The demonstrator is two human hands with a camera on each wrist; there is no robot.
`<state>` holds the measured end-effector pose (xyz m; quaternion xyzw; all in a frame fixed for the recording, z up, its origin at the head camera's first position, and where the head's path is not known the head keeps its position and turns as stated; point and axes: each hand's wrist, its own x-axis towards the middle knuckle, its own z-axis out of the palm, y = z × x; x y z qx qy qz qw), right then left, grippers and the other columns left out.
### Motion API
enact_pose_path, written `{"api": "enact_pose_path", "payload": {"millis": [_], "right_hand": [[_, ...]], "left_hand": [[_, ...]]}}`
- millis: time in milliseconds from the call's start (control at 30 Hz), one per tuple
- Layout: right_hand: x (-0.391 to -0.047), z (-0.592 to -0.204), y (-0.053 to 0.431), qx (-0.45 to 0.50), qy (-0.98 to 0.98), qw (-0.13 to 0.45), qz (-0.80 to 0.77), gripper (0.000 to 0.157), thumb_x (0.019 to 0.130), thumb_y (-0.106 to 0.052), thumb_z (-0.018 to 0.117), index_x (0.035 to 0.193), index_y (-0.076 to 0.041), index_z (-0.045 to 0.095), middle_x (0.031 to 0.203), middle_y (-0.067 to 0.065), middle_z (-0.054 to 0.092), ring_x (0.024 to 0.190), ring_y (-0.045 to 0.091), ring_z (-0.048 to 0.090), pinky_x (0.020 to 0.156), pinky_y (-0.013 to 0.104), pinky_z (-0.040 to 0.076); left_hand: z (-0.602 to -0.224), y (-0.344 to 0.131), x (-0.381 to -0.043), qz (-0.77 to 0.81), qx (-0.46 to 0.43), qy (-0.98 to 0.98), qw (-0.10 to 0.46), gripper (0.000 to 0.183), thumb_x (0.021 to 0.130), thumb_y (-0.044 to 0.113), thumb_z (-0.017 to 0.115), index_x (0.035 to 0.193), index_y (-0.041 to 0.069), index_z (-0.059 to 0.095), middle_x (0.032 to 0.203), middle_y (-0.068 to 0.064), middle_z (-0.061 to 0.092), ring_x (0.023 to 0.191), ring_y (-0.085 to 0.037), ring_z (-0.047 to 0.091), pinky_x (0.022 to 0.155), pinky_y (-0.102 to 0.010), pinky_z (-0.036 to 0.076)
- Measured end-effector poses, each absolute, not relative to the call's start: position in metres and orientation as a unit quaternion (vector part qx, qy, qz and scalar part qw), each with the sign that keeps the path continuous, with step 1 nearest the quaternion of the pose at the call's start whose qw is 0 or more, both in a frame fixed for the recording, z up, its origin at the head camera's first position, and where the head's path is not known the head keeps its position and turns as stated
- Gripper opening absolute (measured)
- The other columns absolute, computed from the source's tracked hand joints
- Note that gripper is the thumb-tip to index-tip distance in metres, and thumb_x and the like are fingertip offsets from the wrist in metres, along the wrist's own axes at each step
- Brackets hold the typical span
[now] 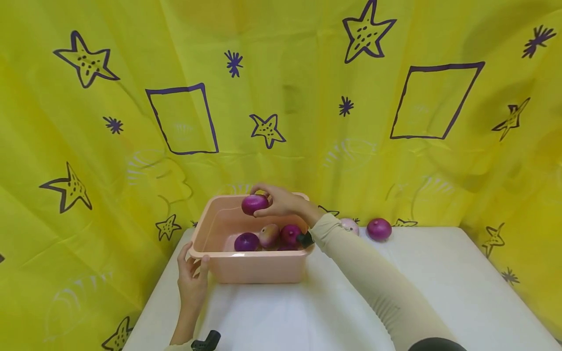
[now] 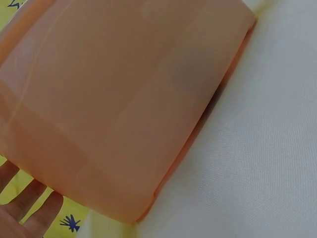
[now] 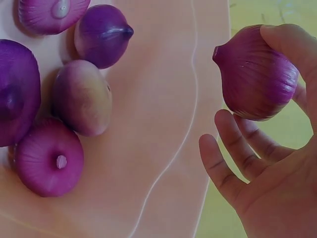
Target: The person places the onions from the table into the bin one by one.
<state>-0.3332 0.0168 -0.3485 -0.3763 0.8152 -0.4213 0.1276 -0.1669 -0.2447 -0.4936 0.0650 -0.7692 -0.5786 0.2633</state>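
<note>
Over the back part of the peach plastic basin (image 1: 259,268), my right hand (image 1: 281,201) pinches a purple onion (image 1: 254,204) between thumb and fingers. In the right wrist view that onion (image 3: 257,74) shows its pointed tip, and the other fingers are spread below it. My left hand (image 1: 193,280) grips the basin's near left corner by the rim. Inside the basin lie several onions, among them a dark purple onion (image 1: 247,242), a pale yellowish-purple onion (image 3: 83,98) and a magenta onion (image 3: 49,157). In the left wrist view, the basin wall hides most of the left hand.
A purple onion (image 1: 379,229) and a pale pinkish onion (image 1: 350,225) rest at the table's back edge, right of the basin; my right sleeve partly covers the pale one. White cloth covers the table (image 1: 439,278). A yellow curtain (image 1: 298,170) with drawn stars hangs behind.
</note>
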Motion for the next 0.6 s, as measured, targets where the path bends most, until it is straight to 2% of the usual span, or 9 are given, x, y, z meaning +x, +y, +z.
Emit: {"api": "enact_pose_path", "payload": {"millis": [133, 300, 367, 500, 600], "right_hand": [[-0.3331, -0.3486, 0.0157, -0.385, 0.818, 0.124, -0.409, 0.053, 0.091, -0.021, 0.080, 0.136, -0.022, 0.051, 0.117, 0.005, 0.064, 0.100, 0.021, 0.066, 0.087, 0.030, 0.058], [-0.3331, -0.3478, 0.0155, -0.390, 0.820, 0.123, -0.400, 0.056, 0.091, -0.021, 0.080, 0.139, -0.018, 0.050, 0.117, 0.008, 0.064, 0.100, 0.023, 0.065, 0.088, 0.031, 0.057], [-0.3335, -0.3471, 0.0159, -0.391, 0.822, 0.122, -0.395, 0.060, 0.092, -0.022, 0.079, 0.143, -0.016, 0.048, 0.124, 0.013, 0.063, 0.110, 0.028, 0.063, 0.093, 0.036, 0.055], [-0.3348, -0.3457, 0.0175, -0.394, 0.828, 0.120, -0.379, 0.072, 0.093, -0.027, 0.078, 0.153, -0.014, 0.040, 0.142, 0.023, 0.053, 0.130, 0.041, 0.053, 0.102, 0.049, 0.051], [-0.3354, -0.3452, 0.0184, -0.396, 0.832, 0.119, -0.370, 0.075, 0.094, -0.031, 0.077, 0.156, -0.016, 0.037, 0.148, 0.024, 0.048, 0.133, 0.044, 0.050, 0.103, 0.053, 0.050]], "left_hand": [[-0.4922, -0.2442, -0.1668, -0.580, 0.060, -0.768, 0.266, 0.062, 0.105, 0.021, 0.060, 0.159, 0.024, 0.030, 0.156, -0.016, 0.045, 0.114, -0.012, 0.056, 0.086, -0.007, 0.047], [-0.4888, -0.2427, -0.1648, -0.583, 0.056, -0.767, 0.263, 0.063, 0.105, 0.016, 0.060, 0.159, 0.019, 0.029, 0.156, -0.019, 0.045, 0.111, -0.003, 0.055, 0.085, -0.007, 0.047], [-0.4889, -0.2426, -0.1645, -0.581, 0.057, -0.768, 0.262, 0.063, 0.105, 0.017, 0.060, 0.159, 0.020, 0.028, 0.156, -0.019, 0.045, 0.111, -0.002, 0.055, 0.085, -0.007, 0.047], [-0.4929, -0.2439, -0.1656, -0.576, 0.058, -0.771, 0.266, 0.062, 0.105, 0.020, 0.059, 0.159, 0.024, 0.029, 0.156, -0.016, 0.045, 0.113, -0.007, 0.055, 0.086, -0.007, 0.047], [-0.4946, -0.2445, -0.1661, -0.575, 0.060, -0.772, 0.264, 0.062, 0.105, 0.022, 0.059, 0.159, 0.024, 0.029, 0.157, -0.016, 0.044, 0.114, -0.008, 0.055, 0.086, -0.006, 0.046]]}}
